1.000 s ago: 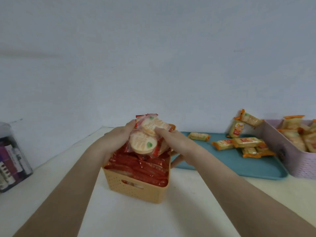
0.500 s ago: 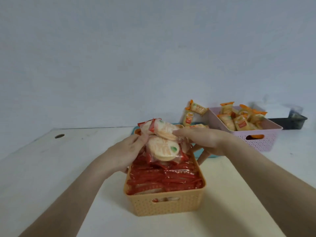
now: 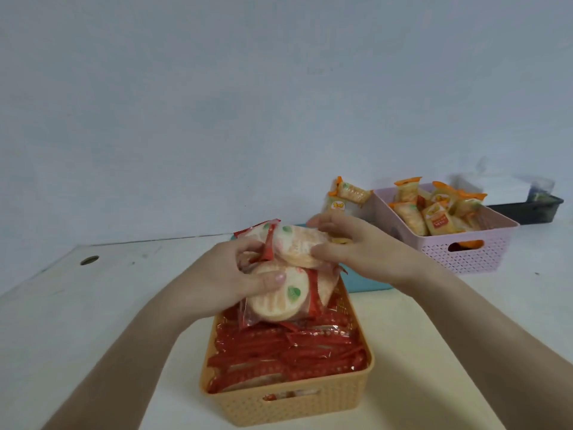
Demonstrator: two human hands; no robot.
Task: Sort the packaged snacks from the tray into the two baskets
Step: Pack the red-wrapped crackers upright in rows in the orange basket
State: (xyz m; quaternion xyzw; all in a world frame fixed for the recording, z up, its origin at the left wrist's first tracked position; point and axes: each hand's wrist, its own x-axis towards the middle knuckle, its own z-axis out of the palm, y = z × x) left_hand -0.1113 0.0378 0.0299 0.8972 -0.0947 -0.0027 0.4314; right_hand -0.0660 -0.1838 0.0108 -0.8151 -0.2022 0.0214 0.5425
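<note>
An orange basket [image 3: 288,408] packed with red snack packets stands right in front of me. Above its far end I hold a small stack of red-edged round cracker packets [image 3: 279,297]. My left hand [image 3: 223,280] grips the stack from the left, thumb pressed on the lower packet. My right hand [image 3: 356,246] pinches the upper packet [image 3: 297,246] from the right. A pink basket [image 3: 465,256] with orange-edged packets sits at the right rear. The teal tray [image 3: 366,283] shows only as a strip behind my right wrist.
Two orange-edged packets [image 3: 347,195] lean against the wall beside the pink basket. A dark tray [image 3: 527,209] with white paper sits at the far right. A round cable hole [image 3: 89,260] marks the white table at the left.
The view has swung and closed in on the orange basket. Both hands stayed on the cracker stack, and my left thumb now presses the lower packet.
</note>
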